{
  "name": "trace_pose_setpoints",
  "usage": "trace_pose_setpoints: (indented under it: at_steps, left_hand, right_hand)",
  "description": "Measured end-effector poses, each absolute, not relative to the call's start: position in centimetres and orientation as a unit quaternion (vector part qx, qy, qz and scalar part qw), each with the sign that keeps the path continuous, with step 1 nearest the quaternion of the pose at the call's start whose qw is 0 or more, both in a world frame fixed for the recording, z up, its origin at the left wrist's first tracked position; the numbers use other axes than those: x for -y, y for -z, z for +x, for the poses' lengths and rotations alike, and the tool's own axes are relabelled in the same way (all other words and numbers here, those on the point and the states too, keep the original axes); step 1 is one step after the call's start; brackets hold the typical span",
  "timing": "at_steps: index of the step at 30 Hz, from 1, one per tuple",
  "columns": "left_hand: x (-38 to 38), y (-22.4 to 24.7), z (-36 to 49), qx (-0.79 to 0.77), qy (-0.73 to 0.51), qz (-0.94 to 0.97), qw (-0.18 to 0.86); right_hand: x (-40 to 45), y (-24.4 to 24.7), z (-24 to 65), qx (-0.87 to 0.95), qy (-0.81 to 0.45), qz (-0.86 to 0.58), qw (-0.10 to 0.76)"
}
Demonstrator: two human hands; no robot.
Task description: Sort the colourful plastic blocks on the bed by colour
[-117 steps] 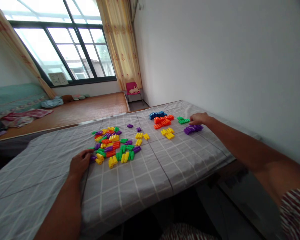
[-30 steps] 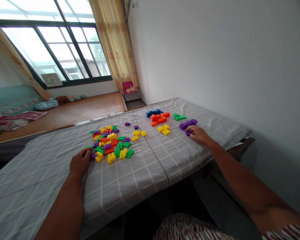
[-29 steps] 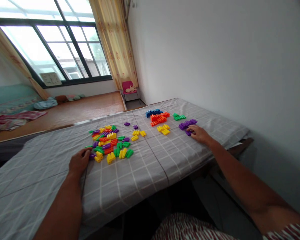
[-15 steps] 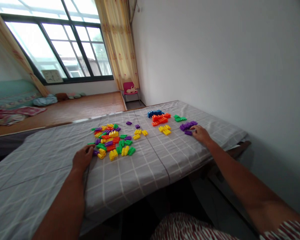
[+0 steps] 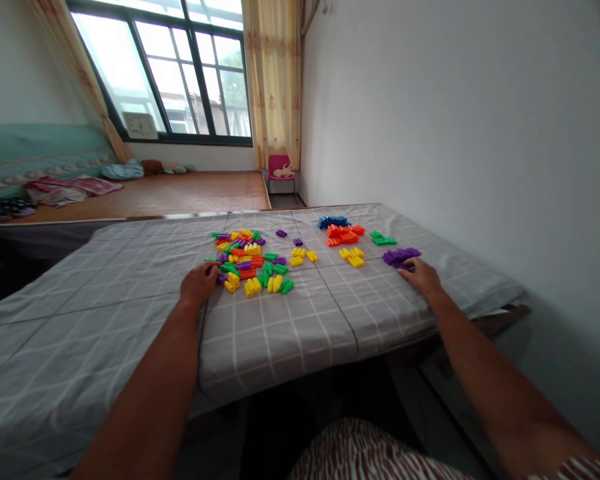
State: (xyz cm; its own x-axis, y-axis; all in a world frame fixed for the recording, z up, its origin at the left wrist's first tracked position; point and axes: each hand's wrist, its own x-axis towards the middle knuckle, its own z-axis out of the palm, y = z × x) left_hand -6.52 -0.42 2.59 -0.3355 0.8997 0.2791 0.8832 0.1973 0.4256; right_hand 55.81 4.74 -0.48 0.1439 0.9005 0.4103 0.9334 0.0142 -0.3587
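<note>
My right hand [image 5: 423, 276] is at the near edge of a cluster of purple plastic building blocks [image 5: 399, 255], its fingers closed on a purple block beside the others. My left hand [image 5: 198, 287] rests at the left edge of a mixed heap of building blocks [image 5: 250, 249] in yellow, green, orange and purple. Its fingers are curled, and whatever they may hold is hidden. Between the hands lie loose yellow blocks [image 5: 297, 261] and two small purple pieces [image 5: 281, 233]. Sorted groups of yellow [image 5: 353, 257], orange [image 5: 344, 235], blue [image 5: 333, 221] and green blocks [image 5: 383, 239] sit further right.
A grey checked cloth [image 5: 300, 320] covers the table-like surface. The white wall [image 5: 430, 120] borders it on the right. Behind stand a low wooden platform [image 5: 210, 190], a pink chair [image 5: 279, 163] and a curtained window.
The view has swung left and slightly down. My right hand has brought the separate purple block up against the purple cluster. My left hand stays by the mixed heap.
</note>
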Motion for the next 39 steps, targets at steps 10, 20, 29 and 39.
trace_pose_setpoints:
  at_steps: [10, 20, 29, 39]
  left_hand:
    - [0.6, -2.6, -6.2, -0.769, -0.261, 0.582, 0.025]
    - [1.2, -2.8, -5.3, -0.766, -0.265, 0.585, 0.017]
    - [1.4, -2.7, -5.7, -0.757, -0.295, 0.582, 0.04]
    - [0.9, -2.3, -6.7, -0.748, -0.319, 0.579, 0.06]
  right_hand:
    - [-4.6, -0.2, 55.5, 0.638, 0.074, -0.706, 0.299]
    - [-4.2, -3.8, 38.1, 0.851, -0.051, -0.429, 0.3]
    - [-13.2, -5.3, 27.7, 0.834, -0.049, -0.529, 0.148]
    - [-16.3, -4.1, 24.1, 0.798, -0.108, -0.566, 0.175]
